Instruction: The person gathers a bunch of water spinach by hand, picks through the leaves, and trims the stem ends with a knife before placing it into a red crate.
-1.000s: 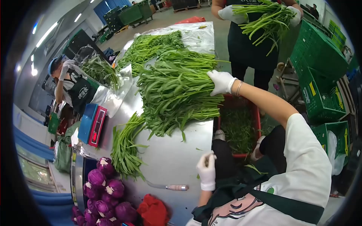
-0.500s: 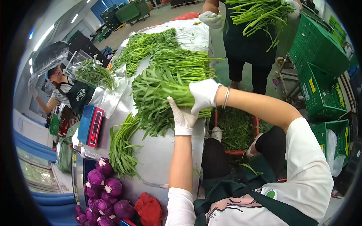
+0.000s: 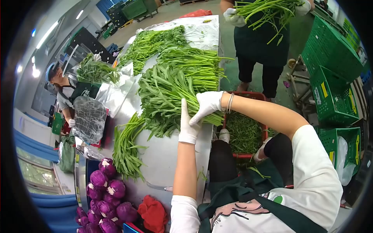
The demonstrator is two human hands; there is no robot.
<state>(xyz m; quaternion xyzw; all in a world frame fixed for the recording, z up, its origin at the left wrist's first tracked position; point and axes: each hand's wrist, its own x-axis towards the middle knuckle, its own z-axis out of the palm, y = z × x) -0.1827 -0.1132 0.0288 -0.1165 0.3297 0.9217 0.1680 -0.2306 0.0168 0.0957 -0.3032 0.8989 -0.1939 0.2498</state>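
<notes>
Both my hands wear white gloves and are on a large pile of water spinach (image 3: 165, 87) on the metal table. My left hand (image 3: 188, 126) is at the near side of the pile, one finger or thumb pointing up along the leaves and the others partly hidden. My right hand (image 3: 210, 104) lies over the stems from the right, fingers curled down close to the left hand. A smaller bunch of water spinach (image 3: 129, 149) lies apart, nearer me. More bunches (image 3: 192, 62) lie behind, stems to the right.
Purple cabbages (image 3: 116, 189) and a red cloth (image 3: 152, 213) are at the near left. A co-worker (image 3: 72, 89) at left holds a clear bag (image 3: 90, 118). Another person (image 3: 262, 42) opposite holds greens. A red crate (image 3: 244, 130) of scraps is below; green crates (image 3: 336, 95) stand right.
The stems under my right hand now show more spread out. The left co-worker has lowered the clear bag in front of the scale. The person opposite has shifted slightly with the greens.
</notes>
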